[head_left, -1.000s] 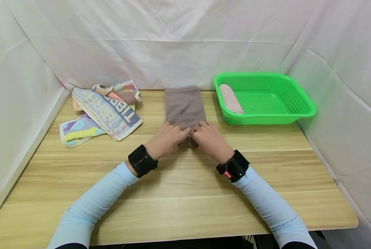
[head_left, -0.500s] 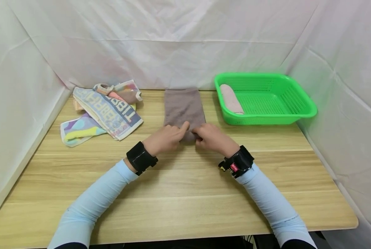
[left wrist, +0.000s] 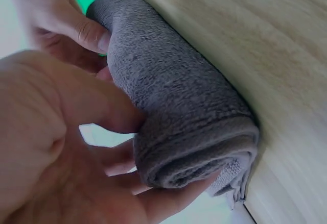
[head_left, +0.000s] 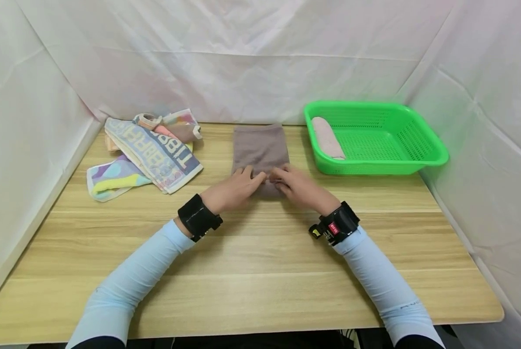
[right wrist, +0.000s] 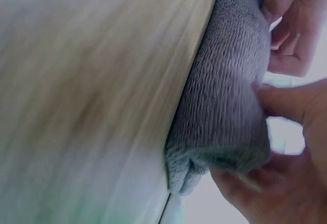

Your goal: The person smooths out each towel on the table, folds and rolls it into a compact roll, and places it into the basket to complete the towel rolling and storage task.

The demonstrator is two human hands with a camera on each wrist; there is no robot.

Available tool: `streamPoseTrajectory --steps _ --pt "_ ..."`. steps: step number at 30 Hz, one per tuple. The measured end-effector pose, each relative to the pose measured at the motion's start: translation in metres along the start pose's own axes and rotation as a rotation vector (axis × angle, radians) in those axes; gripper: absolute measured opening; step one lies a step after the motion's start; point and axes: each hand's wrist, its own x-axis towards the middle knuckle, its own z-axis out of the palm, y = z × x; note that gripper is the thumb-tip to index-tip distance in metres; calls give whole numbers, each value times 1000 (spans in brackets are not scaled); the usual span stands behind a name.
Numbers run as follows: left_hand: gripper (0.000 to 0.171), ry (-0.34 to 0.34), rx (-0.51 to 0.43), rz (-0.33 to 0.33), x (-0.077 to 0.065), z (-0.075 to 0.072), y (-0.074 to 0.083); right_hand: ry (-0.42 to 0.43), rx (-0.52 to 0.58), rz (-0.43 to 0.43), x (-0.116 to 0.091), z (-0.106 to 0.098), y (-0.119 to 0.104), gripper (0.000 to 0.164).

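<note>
A mauve-grey towel (head_left: 260, 148) lies lengthwise at the table's middle, its far part flat and its near end rolled up. My left hand (head_left: 232, 190) holds the left end of the roll, thumb on the near side and fingers over and beyond it. At the right end, my right hand (head_left: 303, 188) grips the roll in the same way. In the left wrist view the rolled towel (left wrist: 173, 81) shows spiral layers at its end, with the thumb pressed to its side. The right wrist view has the roll (right wrist: 225, 86) lying along the wooden surface between thumb and fingers.
A green basket (head_left: 376, 167) stands at the back right with a rolled pinkish towel (head_left: 327, 138) along its left side. Several loose towels (head_left: 155, 155), patterned and coloured, are heaped at the back left. White cloth walls (head_left: 252, 77) enclose the wooden table (head_left: 252, 281).
The towel's near end has rolled a little farther from me, shortening the flat part. Both hands have shifted their fingers on the roll, and the left index finger, raised half a second ago, is lower.
</note>
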Motion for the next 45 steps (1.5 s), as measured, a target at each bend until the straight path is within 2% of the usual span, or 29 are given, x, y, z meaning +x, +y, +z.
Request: streamPoseTrajectory --steps 3,5,9,13,18,22,25,28,30,33,39,45 --pt "21 25 70 -47 1 -2 2 101 -90 -16 -1 -2 -4 10" --pt "20 67 136 -57 2 -4 4 130 -153 -21 -1 -3 -9 7" --pt "20 147 221 -29 3 -4 4 69 -260 -18 -3 -5 -20 8" --pt "18 170 190 -5 3 -2 2 0 -302 20 -3 -3 -27 17" --pt "20 193 138 9 3 1 0 3 -321 27 -3 0 -25 16" --pt "20 191 191 16 2 1 5 3 -277 18 -2 0 -19 19" --pt "6 177 201 2 2 -3 10 -29 -240 26 0 -4 -16 23" --pt "17 158 180 -23 3 -5 13 -71 -212 28 0 -7 -16 24" --pt "26 137 189 -31 4 -5 14 -92 -194 27 0 -10 -16 23" --pt "30 110 222 -37 3 -5 15 -124 -152 30 1 -13 -16 21" --pt "16 111 242 -17 2 -1 19 -180 -43 71 3 -12 -11 9" --pt "11 95 210 -8 4 5 13 -151 -3 143 -2 -10 -14 24"
